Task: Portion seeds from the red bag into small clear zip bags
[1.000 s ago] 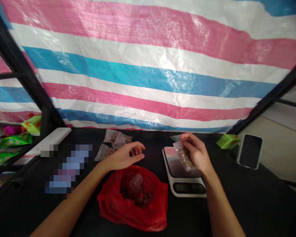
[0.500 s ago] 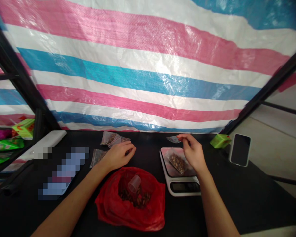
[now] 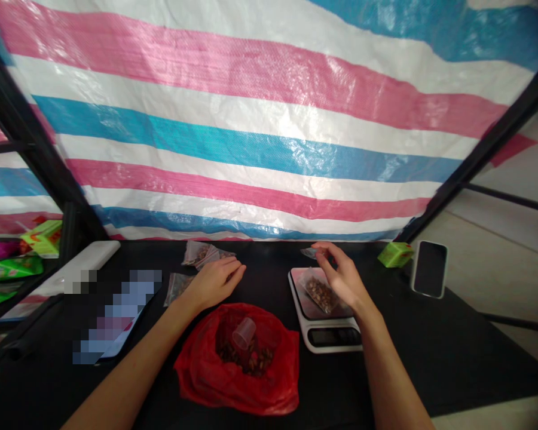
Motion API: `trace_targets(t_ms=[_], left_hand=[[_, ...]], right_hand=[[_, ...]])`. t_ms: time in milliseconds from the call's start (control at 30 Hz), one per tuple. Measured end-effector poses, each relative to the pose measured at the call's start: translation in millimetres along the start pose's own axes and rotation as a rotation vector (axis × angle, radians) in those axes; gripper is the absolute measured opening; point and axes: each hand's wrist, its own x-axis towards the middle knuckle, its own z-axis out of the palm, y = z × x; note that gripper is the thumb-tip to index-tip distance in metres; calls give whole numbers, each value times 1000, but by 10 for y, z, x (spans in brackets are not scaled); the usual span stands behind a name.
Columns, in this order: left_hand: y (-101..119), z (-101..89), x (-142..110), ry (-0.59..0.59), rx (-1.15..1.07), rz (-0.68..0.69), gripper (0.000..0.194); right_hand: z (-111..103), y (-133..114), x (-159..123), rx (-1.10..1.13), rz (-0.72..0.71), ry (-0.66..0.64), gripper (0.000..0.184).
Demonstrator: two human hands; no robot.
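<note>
While the right hand (image 3: 344, 278) hovers over a white digital kitchen scale (image 3: 334, 338), its thumb and fingertips come together on a small, flat, clear plastic bag (image 3: 310, 253) at the upper edge of the platform. A clear zip bag of brown, nut-like pieces (image 3: 319, 294) lies flat and lumpy on the glossy platform, inside its edges and well above the dark display. The heel of the hand is just beside this bag; whether they touch cannot be told.

Left of center, the left hand (image 3: 214, 283) rests on the matte black table (image 3: 443, 364), fingers loosely curled. Whether it holds anything is hidden. Just beyond it lie three small filled zip bags: two overlap at the table's far edge (image 3: 201, 254), and one lies alone (image 3: 177, 289). Below the hands, a crumpled, thin red plastic bag (image 3: 197, 364) holds a heap of brown pieces (image 3: 251, 362) and a translucent plastic cup (image 3: 244, 333) tipped on its side.

A green box (image 3: 395, 254) and a black-screened phone (image 3: 429, 269) sit at the right. A pixelated blur (image 3: 116, 313) covers an object at the left. A glossy woven tarp (image 3: 269, 149) in pink, white, and blue stripes fills the upper frame.
</note>
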Motion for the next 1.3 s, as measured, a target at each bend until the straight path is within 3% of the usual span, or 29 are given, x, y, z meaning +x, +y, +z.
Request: trace_targets(t_ms=[167, 400, 467, 567, 667, 767, 833, 867, 967, 1067, 1167, 1300], left_hand=[[-19, -9, -1, -1, -13, -7, 37], [-52, -25, -1, 19, -25, -20, 37], [-62, -11, -3, 17, -20, -12, 37], [-59, 13, 1, 24, -32, 4, 36], [0, 26, 12, 42, -103, -2, 35], [126, 48, 16, 50, -232, -30, 27], [218, 86, 12, 62, -327, -51, 18], [257, 113, 10, 75, -374, -63, 24], [303, 214, 18, 113, -505, -113, 42], [237, 297, 46, 147, -616, -196, 38], [136, 327, 71, 200, -670, -262, 36], [98, 334, 64, 175, -638, -259, 36]], right_hand=[[-115, 1, -129, -150, 48, -338, 59], [-127, -54, -246, -190, 121, -485, 78], [-115, -56, -245, -208, 111, -478, 77], [-79, -37, -212, -184, 91, -405, 61], [20, -64, -154, 22, 57, -316, 49], [231, -200, -96, 273, 11, -185, 46], [432, -340, -63, 323, -35, -91, 41], [540, -414, -49, 322, -65, -66, 37], [835, -605, -9, 300, -157, -112, 37], [999, -694, 19, 344, -188, -189, 48], [1028, -676, 20, 421, -140, -225, 51], [998, -590, -15, 406, -3, -161, 31]])
